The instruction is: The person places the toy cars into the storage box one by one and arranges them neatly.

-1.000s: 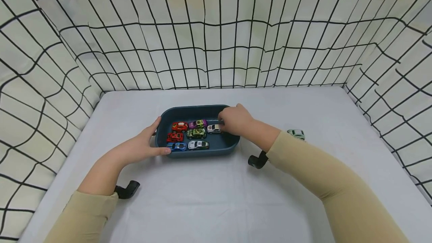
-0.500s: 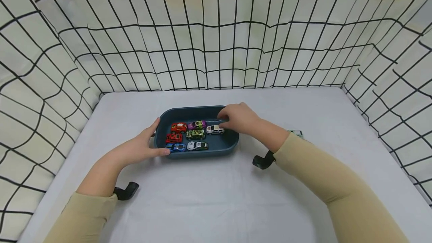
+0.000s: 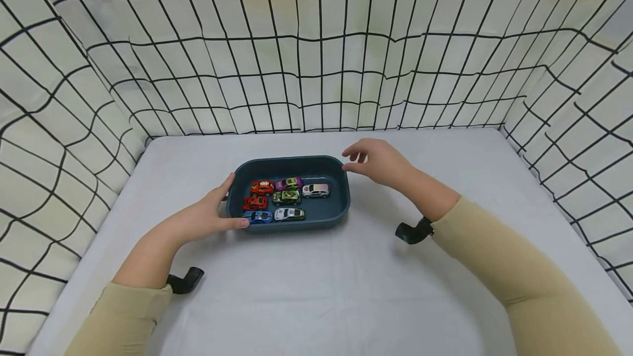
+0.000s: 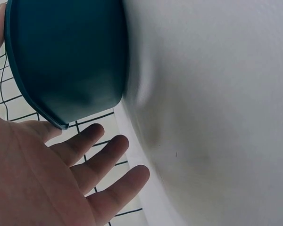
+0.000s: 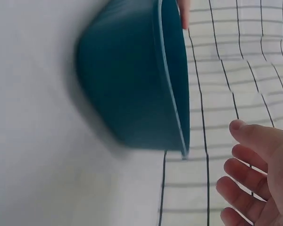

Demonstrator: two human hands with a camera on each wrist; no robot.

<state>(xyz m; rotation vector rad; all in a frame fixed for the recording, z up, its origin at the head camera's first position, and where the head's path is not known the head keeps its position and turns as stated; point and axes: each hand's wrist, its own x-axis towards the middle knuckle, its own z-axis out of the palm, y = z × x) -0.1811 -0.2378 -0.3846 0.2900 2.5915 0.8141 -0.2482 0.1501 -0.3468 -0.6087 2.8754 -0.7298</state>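
A dark blue-green oblong tray (image 3: 321,223) stands on the white-covered table with several toy cars inside. My left hand (image 3: 203,216) rests against its left end, thumb at the front rim and forefinger at the far side; in the left wrist view the fingers are straight and spread. My right hand (image 3: 378,162) hovers by the tray's far right corner with nothing in its loosely bent fingers. Nearest to it inside is a white car (image 3: 315,190) with a pink pattern. Left of that are a purple-and-yellow car (image 3: 289,183) and a green camouflage car (image 3: 286,197).
Also in the tray are a patterned red car (image 3: 262,187), a plain red car (image 3: 255,202), a blue car (image 3: 259,217) and a white-and-black car (image 3: 289,213). Black grid lines on white walls (image 3: 321,87) border the table (image 3: 306,279) at the back and sides.
My right hand has let go of the white car and risen out of the tray toward the right. The pale green car on the table is now hidden by the right arm.
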